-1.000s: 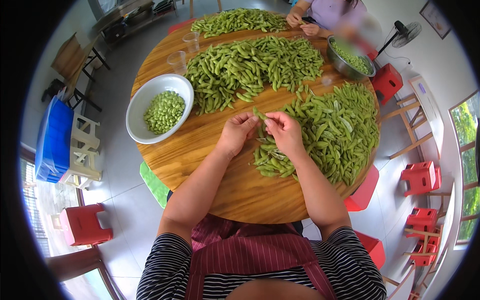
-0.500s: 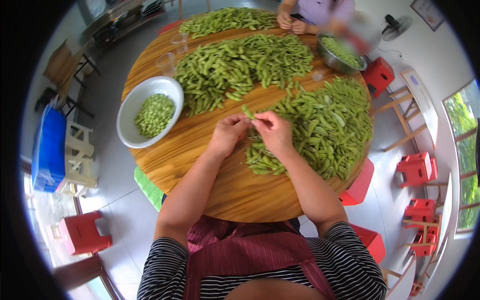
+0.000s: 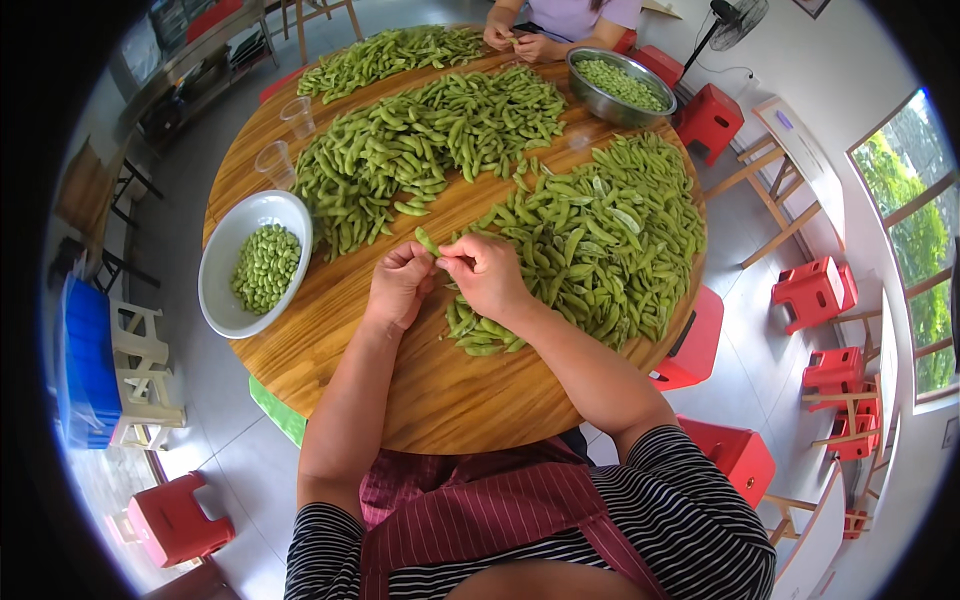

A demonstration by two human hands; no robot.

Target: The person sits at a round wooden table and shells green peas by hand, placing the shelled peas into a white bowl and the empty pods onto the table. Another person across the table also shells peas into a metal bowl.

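Between my two hands is a green soybean pod (image 3: 427, 241), tilted up above the wooden table (image 3: 400, 395). My left hand (image 3: 402, 285) pinches it from the left, and my right hand (image 3: 487, 275) pinches its lower end from the right. Just right of my right hand spreads a heap of green pods (image 3: 610, 240), some flattened and paler. A second heap of plump pods (image 3: 430, 135) lies beyond my hands. To the left stands a white bowl (image 3: 217, 290) with shelled green beans (image 3: 267, 268) in it.
Across the table a person's hands (image 3: 520, 45) hold something small and green, beside a metal bowl (image 3: 610, 108) of beans. Another pod heap (image 3: 385, 60) lies at the far edge. Two clear plastic cups (image 3: 275, 163) stand behind the white bowl. Red stools (image 3: 715, 450) surround the table.
The whole view has shifted, so the table sits further left and lower. Both my hands still pinch a pod. The metal bowl and the person opposite now show more clearly.
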